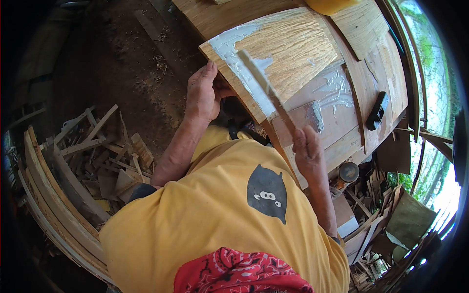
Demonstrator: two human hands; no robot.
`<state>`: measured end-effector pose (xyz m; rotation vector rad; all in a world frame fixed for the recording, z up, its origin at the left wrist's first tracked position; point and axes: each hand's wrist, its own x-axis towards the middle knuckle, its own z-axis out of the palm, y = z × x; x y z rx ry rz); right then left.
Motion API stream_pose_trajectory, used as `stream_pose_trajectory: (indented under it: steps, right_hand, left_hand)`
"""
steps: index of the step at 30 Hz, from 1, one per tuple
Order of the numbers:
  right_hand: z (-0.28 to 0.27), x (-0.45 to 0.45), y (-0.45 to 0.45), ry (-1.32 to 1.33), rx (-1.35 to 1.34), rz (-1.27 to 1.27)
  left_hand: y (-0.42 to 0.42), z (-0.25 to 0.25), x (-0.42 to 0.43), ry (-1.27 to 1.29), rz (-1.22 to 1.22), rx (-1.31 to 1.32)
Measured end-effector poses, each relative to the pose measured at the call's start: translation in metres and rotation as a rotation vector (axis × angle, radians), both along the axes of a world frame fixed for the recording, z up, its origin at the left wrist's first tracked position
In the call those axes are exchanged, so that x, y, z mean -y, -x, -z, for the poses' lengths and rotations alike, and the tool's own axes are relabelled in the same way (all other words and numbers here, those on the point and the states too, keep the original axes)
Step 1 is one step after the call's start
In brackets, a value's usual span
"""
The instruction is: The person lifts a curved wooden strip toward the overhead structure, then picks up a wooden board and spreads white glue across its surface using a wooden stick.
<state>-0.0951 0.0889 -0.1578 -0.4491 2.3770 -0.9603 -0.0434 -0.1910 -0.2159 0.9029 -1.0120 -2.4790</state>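
Note:
My right hand (309,149) is closed around one end of a flat wooden stick (264,82), which slants away over the workbench. The stick's far end lies over a thin plywood panel (298,51) with rough, streaky grain. White paste (234,38) is smeared along the panel's left and near edges, with a patch near its middle. At the panel's left edge, my left hand (201,93) grips the plywood, thumb at the edge and fingers partly hidden beneath. Close to my right hand, a small board piece (315,116) carries more paste.
A black hand-sized object (377,111) lies on the bench's right side. A yellow container (332,5) stands at the far edge. Scrap wood (115,161) is heaped at left, and a tin (349,172) sits right of my forearm.

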Motion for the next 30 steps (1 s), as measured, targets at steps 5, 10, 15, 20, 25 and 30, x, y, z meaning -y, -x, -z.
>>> stream_pose_trajectory:
  steps: [5,10,15,20,25,30]
  right_hand:
    - [0.022,0.006,0.007,-0.02,-0.198,-0.079]
    - [0.016,0.014,0.015,0.023,-0.101,-0.013]
    - [0.027,0.036,0.025,0.01,-0.166,-0.084]
    - [0.06,0.035,0.078,-0.017,-0.296,0.055]
    - [0.033,0.06,0.061,0.092,-0.131,-0.033]
    - [0.059,0.06,0.093,-0.065,-0.393,0.054]
  left_hand:
    - [-0.005,0.009,0.003,-0.012,0.043,-0.015]
    - [-0.003,0.004,-0.001,0.012,0.004,0.0]
    - [-0.002,0.002,-0.001,-0.008,-0.004,0.018]
    - [-0.004,0.004,0.001,-0.01,0.012,0.027]
    - [-0.005,0.006,0.002,-0.017,-0.003,0.02]
    - [-0.009,0.01,0.014,-0.01,-0.006,0.044]
